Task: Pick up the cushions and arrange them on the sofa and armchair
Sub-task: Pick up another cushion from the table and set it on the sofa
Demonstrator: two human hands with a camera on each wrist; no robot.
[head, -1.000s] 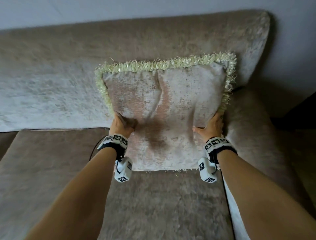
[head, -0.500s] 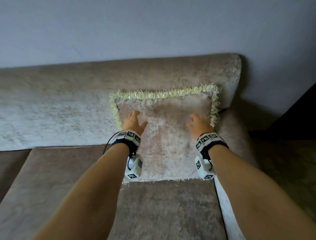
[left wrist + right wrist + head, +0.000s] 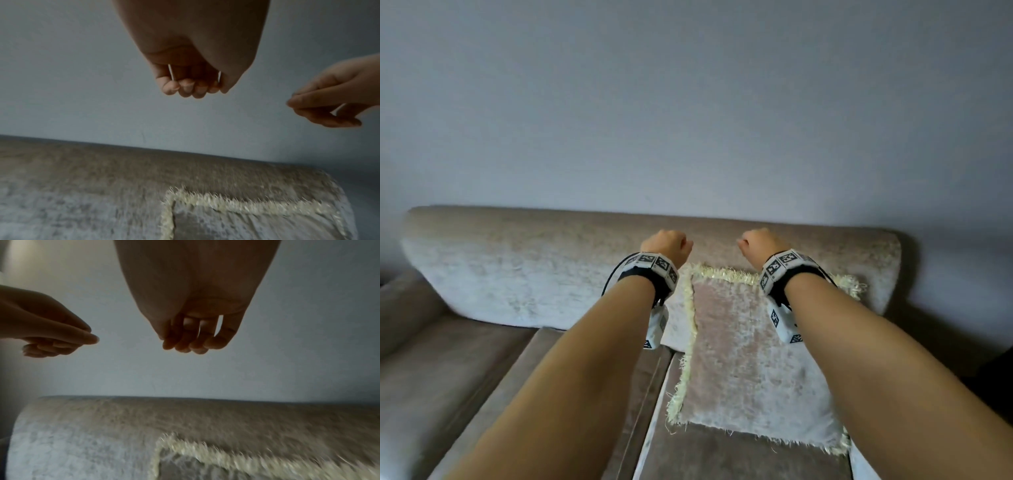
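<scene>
Cushion (image 3: 753, 359) leans against the sofa (image 3: 517, 274) backrest at its right end; left hand (image 3: 666, 247) and right hand (image 3: 758, 245) hover above, holding nothing; left wrist view: fingers (image 3: 185, 87) loosely curled; right wrist view: fingers (image 3: 185, 340) hang together, relaxed; unsupported, the cushion could slump forward.

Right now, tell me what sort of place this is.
Probably a home living room: an upholstered sofa stands against a plain painted wall, with a fringed cushion propped on its seat.

One fringed cushion (image 3: 753, 363) sits on one sofa (image 3: 524, 274); two hands, each wearing one marker-covered wristband.
</scene>
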